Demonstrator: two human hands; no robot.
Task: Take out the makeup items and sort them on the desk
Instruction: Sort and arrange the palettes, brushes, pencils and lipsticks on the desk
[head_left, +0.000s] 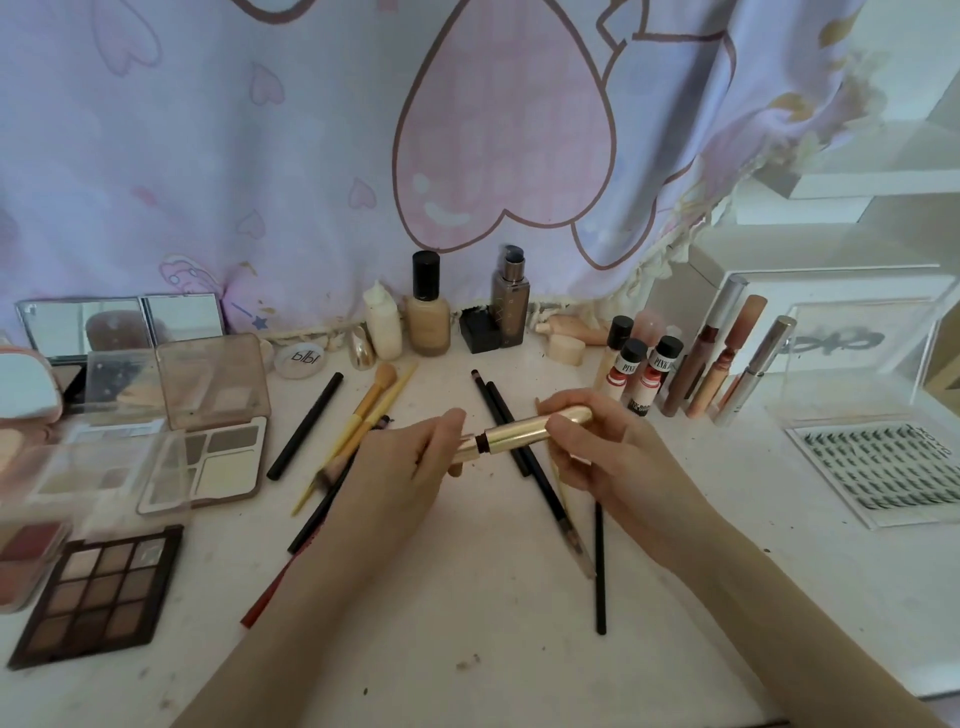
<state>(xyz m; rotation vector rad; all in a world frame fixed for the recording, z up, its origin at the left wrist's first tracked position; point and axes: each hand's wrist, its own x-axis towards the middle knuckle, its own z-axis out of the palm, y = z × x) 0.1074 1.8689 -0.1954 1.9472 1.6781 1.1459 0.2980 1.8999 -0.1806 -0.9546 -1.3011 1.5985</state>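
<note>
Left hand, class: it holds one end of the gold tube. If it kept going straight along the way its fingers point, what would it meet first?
The left hand points right along the gold tube, so it would probably meet the right hand gripping the other end first; depth looks shared.

- Desk (498, 597): bottles in a row at the back edge, against the hanging cloth (311, 130).
- Foundation bottle (427, 312) left of pump bottle (510, 301); a small squeeze bottle (383, 325) just left of the foundation.
- Left side: open palettes (208, 441) in a cluster, with the nine-pan palette (101, 590) nearest the front edge; mirror (119, 325) behind them.
- Centre: brushes (363, 415) left of the pencils (514, 441), both lying flat.
- Both hands hold a tube (524, 428) above the pencils; left hand (410, 467), right hand (597, 457).
- Right: small bottles (636, 369) left of lip tubes (727, 353), which lean on a clear box (857, 353).
- Lash tray (883, 467) lies before the box.
</note>
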